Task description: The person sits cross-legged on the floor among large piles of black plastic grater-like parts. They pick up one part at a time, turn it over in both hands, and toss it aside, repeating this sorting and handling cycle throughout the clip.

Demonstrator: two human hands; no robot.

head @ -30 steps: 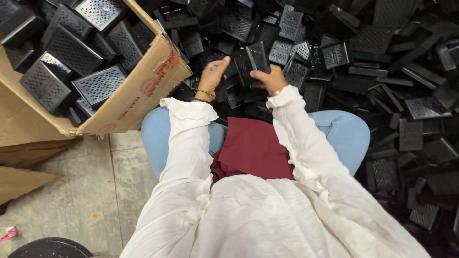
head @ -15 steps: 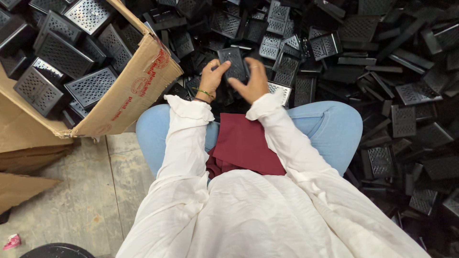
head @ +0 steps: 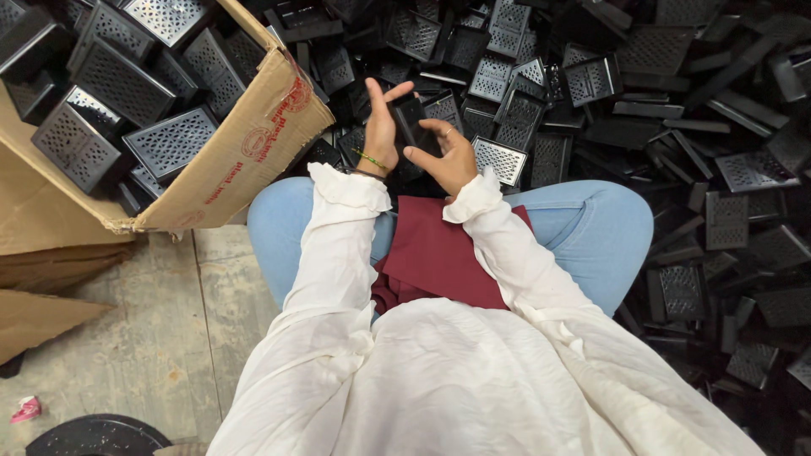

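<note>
My left hand [head: 382, 127] and my right hand [head: 446, 157] together hold one black perforated box-shaped part [head: 414, 125] upright above my knees. The left fingers wrap its left side and top. My right fingers press its right side and lower edge. A thin green bangle circles my left wrist. A large heap of similar black perforated parts [head: 591, 93] lies on the floor just beyond my hands and to the right.
A tilted cardboard box [head: 241, 156] at the upper left holds several black perforated boxes [head: 93, 84]. Flattened cardboard [head: 42, 279] lies on the concrete floor at left. A round black object [head: 97, 435] sits at the bottom left, next to a small pink scrap [head: 25, 409].
My hands reached into the pile, picked up one black part, and drew it back toward my lap. Both hands now hold it upright, closer to me.
</note>
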